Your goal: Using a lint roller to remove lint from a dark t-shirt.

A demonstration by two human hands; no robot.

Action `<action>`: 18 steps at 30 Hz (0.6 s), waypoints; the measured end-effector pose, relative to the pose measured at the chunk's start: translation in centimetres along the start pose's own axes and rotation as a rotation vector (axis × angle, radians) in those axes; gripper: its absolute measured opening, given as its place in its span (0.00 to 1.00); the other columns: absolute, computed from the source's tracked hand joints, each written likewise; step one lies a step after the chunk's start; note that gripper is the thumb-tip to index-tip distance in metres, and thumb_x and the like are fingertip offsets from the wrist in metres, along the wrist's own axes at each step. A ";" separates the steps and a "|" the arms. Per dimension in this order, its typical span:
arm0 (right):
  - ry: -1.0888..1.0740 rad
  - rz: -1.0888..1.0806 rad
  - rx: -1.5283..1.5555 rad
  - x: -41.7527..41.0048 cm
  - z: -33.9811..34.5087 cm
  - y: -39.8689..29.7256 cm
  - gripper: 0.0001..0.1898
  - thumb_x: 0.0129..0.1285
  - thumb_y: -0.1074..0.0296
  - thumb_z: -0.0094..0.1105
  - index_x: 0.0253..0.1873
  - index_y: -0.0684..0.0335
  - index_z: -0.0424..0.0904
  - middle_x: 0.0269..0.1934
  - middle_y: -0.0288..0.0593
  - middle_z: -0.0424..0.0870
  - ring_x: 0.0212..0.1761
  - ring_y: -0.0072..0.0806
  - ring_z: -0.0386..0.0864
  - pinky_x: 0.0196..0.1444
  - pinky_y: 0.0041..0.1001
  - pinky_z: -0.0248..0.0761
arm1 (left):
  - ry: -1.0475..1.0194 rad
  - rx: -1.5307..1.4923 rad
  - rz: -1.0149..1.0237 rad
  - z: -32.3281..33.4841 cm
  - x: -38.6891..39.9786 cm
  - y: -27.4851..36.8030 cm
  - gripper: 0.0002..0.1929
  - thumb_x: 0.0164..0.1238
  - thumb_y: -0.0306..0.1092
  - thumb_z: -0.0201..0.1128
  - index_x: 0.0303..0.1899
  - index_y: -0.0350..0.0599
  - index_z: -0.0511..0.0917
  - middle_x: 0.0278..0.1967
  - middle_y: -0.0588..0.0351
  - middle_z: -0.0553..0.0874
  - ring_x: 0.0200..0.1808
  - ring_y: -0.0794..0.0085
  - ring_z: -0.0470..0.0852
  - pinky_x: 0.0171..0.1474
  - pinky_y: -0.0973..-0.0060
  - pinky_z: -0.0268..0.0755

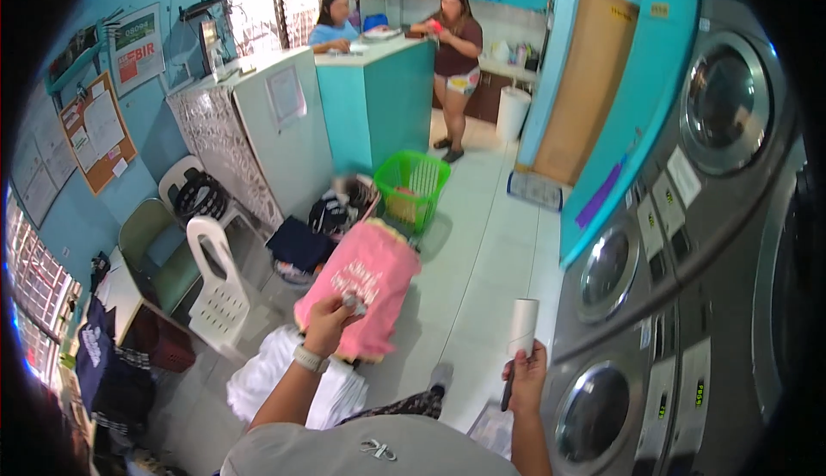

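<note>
My left hand (328,326), with a pale watch strap on its wrist, pinches a small crumpled grey-white scrap (353,303). Behind and below it, a pink cloth (368,269) with white lettering is spread over a support that is mostly hidden. White fabric (277,373) is bunched just below that cloth, partly behind my left forearm. In my right hand (528,373) is a lint roller (523,324), held upright by its dark handle with the white roll on top.
Stacked front-loading machines (597,405) line the right side. A green laundry basket (413,186) and piled dark clothes (300,244) sit beyond the pink cloth. White plastic chairs (216,302) stand left. Two people (458,44) are at the teal counter (400,102).
</note>
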State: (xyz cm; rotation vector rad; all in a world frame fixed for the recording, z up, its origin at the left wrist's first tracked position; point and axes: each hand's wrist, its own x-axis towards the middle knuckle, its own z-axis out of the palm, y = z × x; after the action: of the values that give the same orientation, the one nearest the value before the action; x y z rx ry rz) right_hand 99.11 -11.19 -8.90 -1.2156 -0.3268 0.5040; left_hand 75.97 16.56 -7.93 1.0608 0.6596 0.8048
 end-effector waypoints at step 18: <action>0.037 -0.212 -0.071 49.0 -5.6 -9.6 0.25 0.65 0.57 0.63 0.58 0.64 0.63 0.38 0.37 0.72 0.22 0.16 0.70 0.22 0.17 0.65 | -0.423 -0.176 -0.001 35.7 45.5 -3.7 0.20 0.69 0.26 0.55 0.61 0.37 0.66 0.49 0.47 0.82 0.51 0.63 0.82 0.56 0.66 0.76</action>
State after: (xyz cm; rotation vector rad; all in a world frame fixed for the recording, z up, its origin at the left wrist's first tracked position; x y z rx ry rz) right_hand 145.21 7.92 -2.92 -1.2413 -0.4396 0.2879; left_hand 130.43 35.75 -2.82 1.0268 0.2259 0.5989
